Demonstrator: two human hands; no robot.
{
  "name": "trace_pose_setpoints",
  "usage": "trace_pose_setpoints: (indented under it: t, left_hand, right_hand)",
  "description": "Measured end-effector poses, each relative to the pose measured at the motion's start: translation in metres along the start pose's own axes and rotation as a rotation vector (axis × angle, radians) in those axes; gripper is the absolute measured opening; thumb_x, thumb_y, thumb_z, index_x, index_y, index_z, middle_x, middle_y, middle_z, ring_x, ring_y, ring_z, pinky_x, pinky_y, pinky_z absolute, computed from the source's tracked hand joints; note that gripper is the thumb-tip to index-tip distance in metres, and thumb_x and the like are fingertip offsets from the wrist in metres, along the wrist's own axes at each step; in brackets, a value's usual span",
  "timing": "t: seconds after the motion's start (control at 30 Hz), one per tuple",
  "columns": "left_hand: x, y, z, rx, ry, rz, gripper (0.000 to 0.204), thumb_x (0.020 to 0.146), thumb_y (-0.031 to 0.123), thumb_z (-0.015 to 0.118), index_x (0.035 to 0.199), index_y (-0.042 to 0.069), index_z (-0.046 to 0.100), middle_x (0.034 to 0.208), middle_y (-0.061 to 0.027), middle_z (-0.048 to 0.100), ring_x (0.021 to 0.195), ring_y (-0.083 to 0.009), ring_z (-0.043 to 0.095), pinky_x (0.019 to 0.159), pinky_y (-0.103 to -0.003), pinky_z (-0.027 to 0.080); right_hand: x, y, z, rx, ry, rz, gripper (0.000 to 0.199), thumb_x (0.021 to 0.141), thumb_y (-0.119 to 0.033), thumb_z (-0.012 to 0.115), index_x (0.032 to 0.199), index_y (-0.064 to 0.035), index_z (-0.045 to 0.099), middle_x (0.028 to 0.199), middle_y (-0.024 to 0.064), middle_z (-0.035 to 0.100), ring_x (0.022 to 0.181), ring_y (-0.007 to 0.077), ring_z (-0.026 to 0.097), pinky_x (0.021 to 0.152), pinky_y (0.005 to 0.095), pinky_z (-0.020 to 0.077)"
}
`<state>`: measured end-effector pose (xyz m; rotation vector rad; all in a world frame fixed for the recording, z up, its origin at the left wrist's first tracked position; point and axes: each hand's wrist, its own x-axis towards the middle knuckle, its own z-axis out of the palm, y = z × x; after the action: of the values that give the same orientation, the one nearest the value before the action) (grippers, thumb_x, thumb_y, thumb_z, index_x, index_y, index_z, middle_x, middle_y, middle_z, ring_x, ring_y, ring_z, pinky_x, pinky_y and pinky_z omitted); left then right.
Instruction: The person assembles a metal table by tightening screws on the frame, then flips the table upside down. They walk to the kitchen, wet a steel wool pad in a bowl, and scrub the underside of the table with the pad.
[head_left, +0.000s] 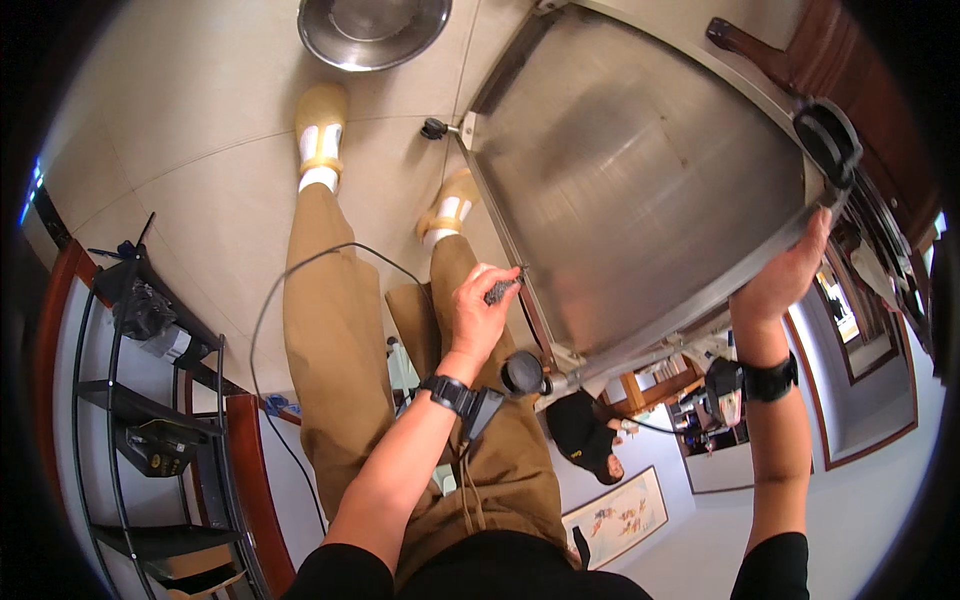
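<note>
A stainless steel cart is tilted up in front of me, its broad flat metal panel facing me. Dark caster wheels show at its corners, one at the far left and another at the right. My left hand is closed around a small grey clump of steel wool, close to the panel's left edge. With its fingers partly hidden behind the metal, my right hand grips the panel's right edge just below the right caster.
A steel basin rests on the tiled floor beyond my feet. On the left stands a black shelf rack with bags and boxes. A thin dark cable loops by my leg. Another person in black is in the background. Dark wooden furniture is at right.
</note>
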<state>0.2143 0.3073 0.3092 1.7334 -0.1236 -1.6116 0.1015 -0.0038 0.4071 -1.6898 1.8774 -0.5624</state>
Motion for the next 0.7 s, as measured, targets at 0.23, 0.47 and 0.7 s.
trace_pose_setpoints:
  t: [0.23,0.47,0.7]
  left_hand:
    - [0.134,-0.095,-0.006,0.168,0.088,0.048,0.016,0.079,0.000,0.073,0.095,0.002,0.072,0.094,-0.0119,0.072,0.090,-0.0240,0.068,0.082,-0.034,0.052]
    - [0.253,-0.173,-0.007,0.145,0.192,-0.114,0.018,0.080,0.001,0.072,0.098,0.005,0.074,0.094,-0.0112,0.073,0.088,-0.0240,0.069,0.081,-0.033,0.052]
    - [0.224,-0.166,0.004,0.132,0.226,-0.011,0.024,0.082,0.002,0.070,0.105,0.007,0.074,0.100,-0.0103,0.071,0.096,-0.0250,0.068,0.086,-0.031,0.051]
  right_hand:
    - [-0.004,-0.022,0.001,0.193,0.118,0.214,0.046,0.107,-0.036,0.039,0.139,-0.0053,0.050,0.138,0.0053,0.055,0.125,0.0188,0.050,0.110,0.0323,0.0341]
    - [0.003,-0.033,-0.048,0.228,-0.300,0.264,0.051,0.106,-0.046,0.033,0.142,-0.0110,0.045,0.142,0.0039,0.051,0.133,0.0233,0.043,0.116,0.0411,0.0234]
    - [-0.003,-0.032,-0.068,0.176,-0.164,0.306,0.058,0.105,-0.053,0.031,0.146,-0.0130,0.040,0.146,0.0032,0.049,0.138,0.0253,0.040,0.119,0.0478,0.0202]
